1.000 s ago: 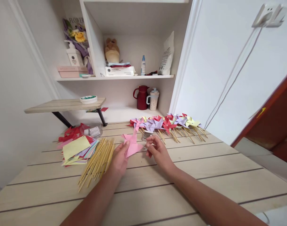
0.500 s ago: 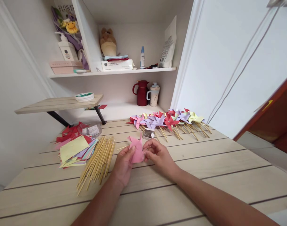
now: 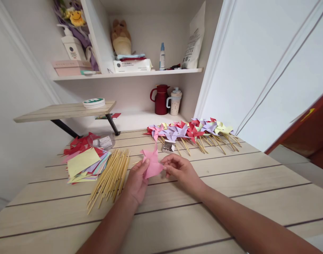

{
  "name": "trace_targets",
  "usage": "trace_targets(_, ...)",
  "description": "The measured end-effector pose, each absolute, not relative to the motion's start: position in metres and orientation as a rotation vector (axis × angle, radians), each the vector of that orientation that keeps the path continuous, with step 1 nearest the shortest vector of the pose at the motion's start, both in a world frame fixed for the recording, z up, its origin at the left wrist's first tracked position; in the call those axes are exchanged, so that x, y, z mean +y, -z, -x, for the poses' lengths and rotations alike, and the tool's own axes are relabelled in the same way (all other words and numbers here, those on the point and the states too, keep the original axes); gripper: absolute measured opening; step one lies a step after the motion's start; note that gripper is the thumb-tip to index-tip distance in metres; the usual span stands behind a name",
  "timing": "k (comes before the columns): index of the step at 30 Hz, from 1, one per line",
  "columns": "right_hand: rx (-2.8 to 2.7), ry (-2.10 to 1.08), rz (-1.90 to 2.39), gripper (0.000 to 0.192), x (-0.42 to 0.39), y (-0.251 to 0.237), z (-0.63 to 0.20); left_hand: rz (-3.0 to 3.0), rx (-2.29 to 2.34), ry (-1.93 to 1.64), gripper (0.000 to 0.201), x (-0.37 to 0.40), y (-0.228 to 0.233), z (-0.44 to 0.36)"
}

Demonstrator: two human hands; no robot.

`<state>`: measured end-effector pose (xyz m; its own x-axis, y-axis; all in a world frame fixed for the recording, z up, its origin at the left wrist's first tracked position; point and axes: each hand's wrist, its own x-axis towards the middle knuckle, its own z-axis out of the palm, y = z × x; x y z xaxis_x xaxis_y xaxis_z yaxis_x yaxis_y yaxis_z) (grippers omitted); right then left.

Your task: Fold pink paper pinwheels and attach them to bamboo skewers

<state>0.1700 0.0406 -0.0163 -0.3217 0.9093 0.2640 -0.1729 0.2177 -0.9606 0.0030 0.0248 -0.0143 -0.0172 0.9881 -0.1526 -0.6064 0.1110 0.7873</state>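
My left hand pinches a pink paper pinwheel, its thumb pressed on the front near the middle. One pointed corner of the paper sticks up. At the pinwheel's right edge, my right hand is closed with thumb and index finger at a pink tip. Just beyond the hands stands a small open box with dark contents I cannot make out. To the left of my left hand lies a pile of thin wooden sticks. Beside them is a stack of coloured paper squares.
Finished pinwheels on sticks lie along the back right of the slatted table. Red cut paper and a clear plastic box rest under a small raised shelf. A red jug and a cup stand behind.
The pink pinwheel has turned and opened out, its lower part now swung toward my right hand. My right fingers have drawn slightly to the right. The camera view has shifted a little.
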Motion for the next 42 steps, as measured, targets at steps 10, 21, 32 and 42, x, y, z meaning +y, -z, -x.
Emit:
trace_targets(10, -1.527, -1.352, 0.719, 0.024, 0.038, 0.017, -0.169, -0.627, 0.849, -1.337, 0.027, 0.023, 0.015, 0.0)
trace_targets(21, -1.631, -1.257, 0.803, 0.019, 0.035, 0.013, -0.173, -0.739, 0.874, -1.266, 0.026, 0.019, 0.009, -0.004)
trace_targets(32, -1.62, -1.271, 0.857, 0.026, 0.031, 0.009, -0.171, -0.81, 0.943, -1.292, 0.025, 0.019, 0.016, -0.005)
trace_targets(42, -1.493, -1.171, 0.948, 0.028, 0.03, 0.009, -0.173, -1.018, 1.116, -1.27, 0.03, 0.019, 0.02, -0.005)
